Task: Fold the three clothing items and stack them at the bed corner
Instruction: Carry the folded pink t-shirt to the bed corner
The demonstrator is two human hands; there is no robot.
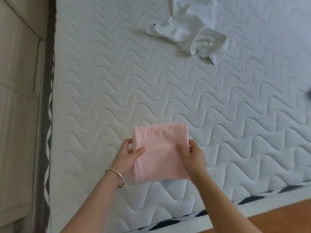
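One folded pink garment [160, 153] is being held over the mattress [101, 81] near its front edge; left hand [128, 158] and right hand [191, 157] are pinching opposite sides (soft, light, probably sagging if held by one corner).

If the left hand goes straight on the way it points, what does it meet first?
The left hand grips the folded pink cloth, so that travels with it. Ahead lies bare mattress, then likely the crumpled white shirt, though depth is hard to judge.
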